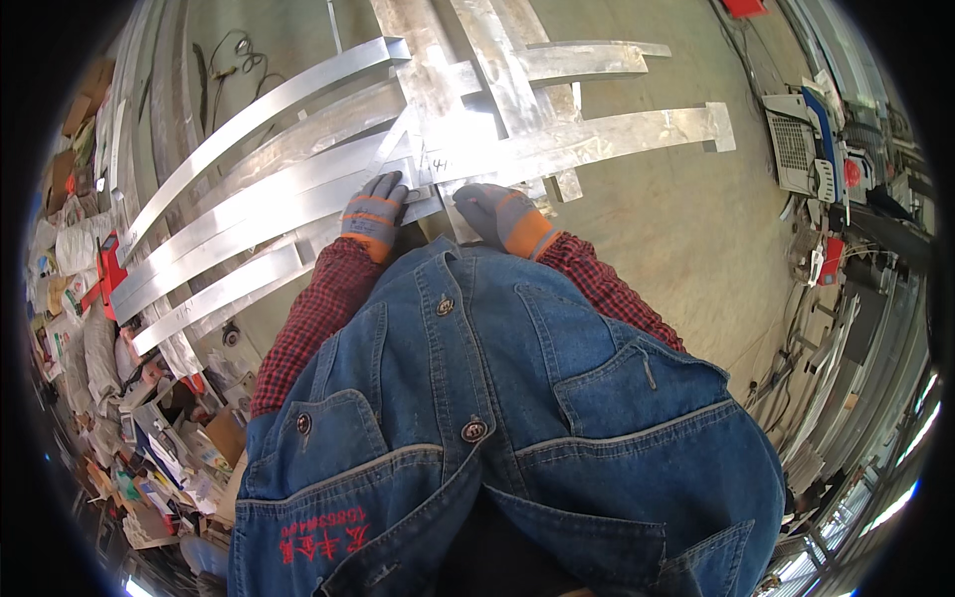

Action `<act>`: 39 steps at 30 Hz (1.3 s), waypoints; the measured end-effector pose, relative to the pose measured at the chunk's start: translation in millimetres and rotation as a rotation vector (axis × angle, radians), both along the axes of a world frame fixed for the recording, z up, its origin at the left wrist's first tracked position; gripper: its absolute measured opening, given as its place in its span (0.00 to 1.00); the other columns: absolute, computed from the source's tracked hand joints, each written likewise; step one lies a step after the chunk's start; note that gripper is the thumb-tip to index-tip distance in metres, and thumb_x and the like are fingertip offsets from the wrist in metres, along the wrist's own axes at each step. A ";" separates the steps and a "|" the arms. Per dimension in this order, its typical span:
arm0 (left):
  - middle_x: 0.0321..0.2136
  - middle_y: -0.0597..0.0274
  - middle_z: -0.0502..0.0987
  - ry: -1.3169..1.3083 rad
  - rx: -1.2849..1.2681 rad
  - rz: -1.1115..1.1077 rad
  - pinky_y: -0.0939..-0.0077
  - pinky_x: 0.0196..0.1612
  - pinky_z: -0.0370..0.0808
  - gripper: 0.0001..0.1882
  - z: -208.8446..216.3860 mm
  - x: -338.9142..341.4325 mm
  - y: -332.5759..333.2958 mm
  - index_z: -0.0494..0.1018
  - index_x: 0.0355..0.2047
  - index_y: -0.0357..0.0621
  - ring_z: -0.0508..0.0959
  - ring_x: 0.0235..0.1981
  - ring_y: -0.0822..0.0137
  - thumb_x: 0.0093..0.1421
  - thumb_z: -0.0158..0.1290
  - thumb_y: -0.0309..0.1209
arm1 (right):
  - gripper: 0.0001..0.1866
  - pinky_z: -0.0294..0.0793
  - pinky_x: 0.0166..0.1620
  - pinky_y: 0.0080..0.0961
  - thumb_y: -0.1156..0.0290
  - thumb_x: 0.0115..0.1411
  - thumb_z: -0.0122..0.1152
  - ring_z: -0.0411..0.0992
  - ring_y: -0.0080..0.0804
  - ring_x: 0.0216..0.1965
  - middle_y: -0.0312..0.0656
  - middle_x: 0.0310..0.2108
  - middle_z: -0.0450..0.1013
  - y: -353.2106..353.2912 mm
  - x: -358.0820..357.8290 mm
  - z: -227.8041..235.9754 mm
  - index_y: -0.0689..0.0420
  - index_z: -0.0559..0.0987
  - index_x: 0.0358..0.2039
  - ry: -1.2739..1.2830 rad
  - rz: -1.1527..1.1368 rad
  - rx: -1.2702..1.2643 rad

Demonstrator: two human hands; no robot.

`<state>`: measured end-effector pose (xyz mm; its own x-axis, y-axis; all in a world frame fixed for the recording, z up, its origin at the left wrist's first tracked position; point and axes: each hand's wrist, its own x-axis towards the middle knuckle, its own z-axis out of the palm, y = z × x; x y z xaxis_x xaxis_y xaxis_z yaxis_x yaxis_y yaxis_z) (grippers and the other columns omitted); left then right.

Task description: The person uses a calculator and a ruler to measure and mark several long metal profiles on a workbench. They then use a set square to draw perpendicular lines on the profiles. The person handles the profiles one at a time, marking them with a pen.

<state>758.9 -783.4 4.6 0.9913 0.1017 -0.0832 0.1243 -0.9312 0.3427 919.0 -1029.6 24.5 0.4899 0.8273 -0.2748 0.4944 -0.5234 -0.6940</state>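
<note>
My left hand [375,216], in a grey and orange work glove, rests on the near silvery metal strips [298,204]. Its fingers are stretched forward, and a thin narrow metal piece [390,141] slants away just past the fingertips. To the right, my right hand [509,219] wears a matching glove and has its fingers curled in beside the edge of the metal. Whatever lies inside that grip is hidden. Between the hands, bright glare washes out part of the stacked metal, where dark handwritten marks show on a wide bar [617,136].
More long bars [423,60] cross beneath and beyond the strips. A red tool [107,274] stands at their left ends, near piled bags and clutter [90,338]. On the right are a pale plastic crate [793,139] and cables on the concrete floor [657,239].
</note>
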 end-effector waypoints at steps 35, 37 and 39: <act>0.71 0.51 0.73 0.063 -0.068 -0.084 0.50 0.70 0.74 0.18 -11.5 -28.6 54.7 0.76 0.57 0.44 0.74 0.69 0.45 0.68 0.60 0.32 | 0.17 0.82 0.56 0.43 0.56 0.73 0.61 0.85 0.52 0.50 0.50 0.50 0.86 55.0 -38.1 30.8 0.49 0.87 0.54 0.067 -0.400 0.050; 0.73 0.48 0.70 0.104 -0.078 -0.084 0.49 0.71 0.73 0.19 -11.3 -29.1 55.5 0.76 0.59 0.43 0.72 0.71 0.45 0.69 0.58 0.30 | 0.17 0.82 0.57 0.43 0.56 0.73 0.61 0.85 0.52 0.50 0.50 0.50 0.86 55.0 -37.9 30.0 0.49 0.86 0.54 0.068 -0.400 0.066; 0.73 0.48 0.70 0.097 -0.088 -0.094 0.49 0.72 0.73 0.19 -11.6 -29.3 56.5 0.76 0.59 0.43 0.72 0.71 0.45 0.69 0.58 0.30 | 0.17 0.82 0.57 0.43 0.56 0.73 0.61 0.85 0.52 0.50 0.50 0.50 0.86 55.2 -37.6 29.3 0.49 0.86 0.54 0.061 -0.397 0.079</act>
